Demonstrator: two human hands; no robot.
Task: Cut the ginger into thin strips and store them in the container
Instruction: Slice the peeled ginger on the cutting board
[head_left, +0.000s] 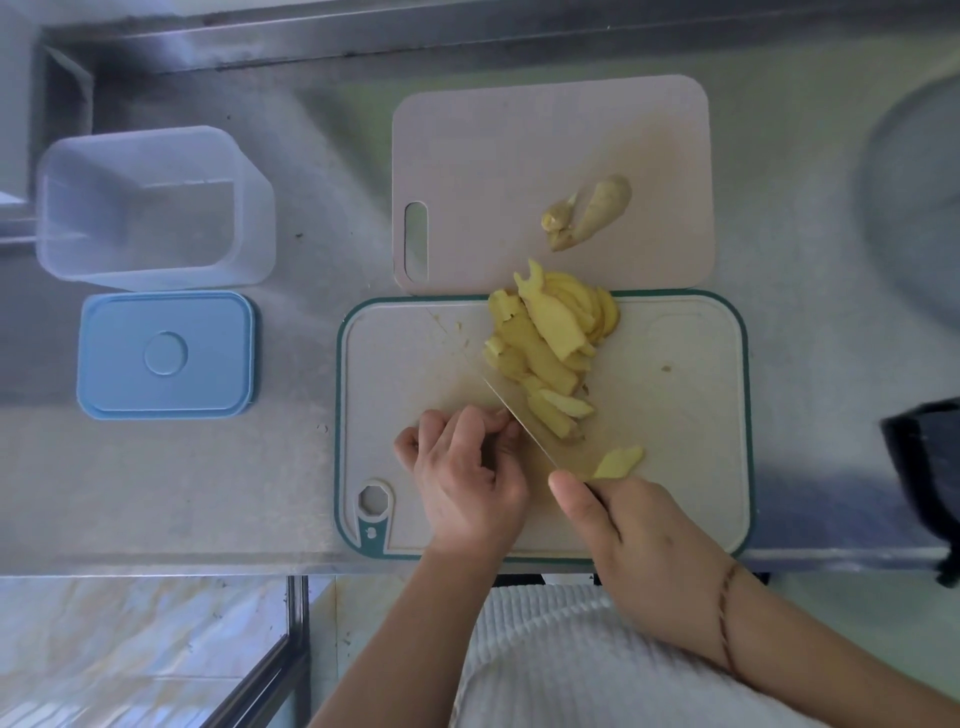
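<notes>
A pile of yellow ginger slices (550, 343) lies on the green-rimmed cutting board (691, 415). One loose slice (618, 461) lies near the knife handle. My right hand (639, 540) grips the knife (519, 421), whose blade runs diagonally up-left against the lower end of the pile. My left hand (467, 473), fingers curled, sits just left of the blade; what its fingertips hold is hidden. Unpeeled ginger scraps (589, 210) rest on the pink board (519, 156) behind. The clear container (156, 208) stands open at the left, with its blue lid (166, 356) lying flat in front of it.
Everything sits on a steel counter (311, 467). A round grey object (914, 197) is at the right edge, and a dark object (924, 467) lies at the counter's right front. The counter's front edge runs just below the board.
</notes>
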